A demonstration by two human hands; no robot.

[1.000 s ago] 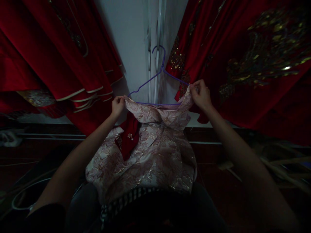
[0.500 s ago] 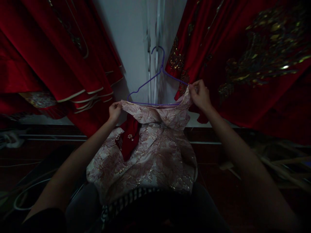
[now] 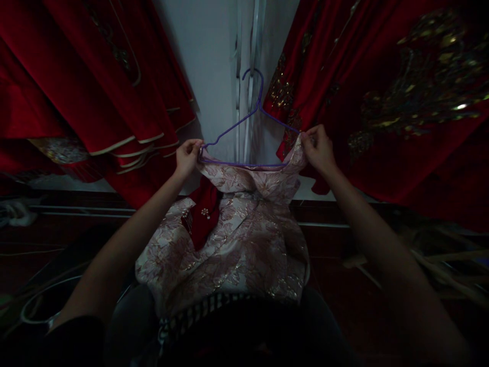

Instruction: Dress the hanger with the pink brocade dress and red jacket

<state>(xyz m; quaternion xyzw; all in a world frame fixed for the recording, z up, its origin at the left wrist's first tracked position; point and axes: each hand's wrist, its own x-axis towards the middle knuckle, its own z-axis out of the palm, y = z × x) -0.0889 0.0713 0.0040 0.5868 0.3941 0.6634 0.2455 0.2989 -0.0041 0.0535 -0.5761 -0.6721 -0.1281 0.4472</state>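
Note:
A pale pink brocade dress (image 3: 260, 234) with metallic floral threads spreads over my lap, its top raised in front of me. The purple hanger (image 3: 240, 122) lies at the dress's neckline, hook upward, its bottom bar along the upper edge. My left hand (image 3: 188, 157) pinches the left shoulder of the dress at the hanger's left end. At the other end, my right hand (image 3: 318, 148) grips the right shoulder by the hanger's tip. A red cloth piece (image 3: 205, 216) with a beaded flower shows at the left side of the bodice.
Red garments (image 3: 126, 92) with pale trim hang at the left. More red garments (image 3: 344, 117) with gold sequins hang at the right. Between them stands a pale wall (image 3: 214, 66) with vertical metal strips. Wooden slats (image 3: 451, 255) lie low on the right.
My left hand has risen slightly and moved right, bringing the left shoulder of the dress up around the hanger's left end. My right hand keeps its grip on the right shoulder.

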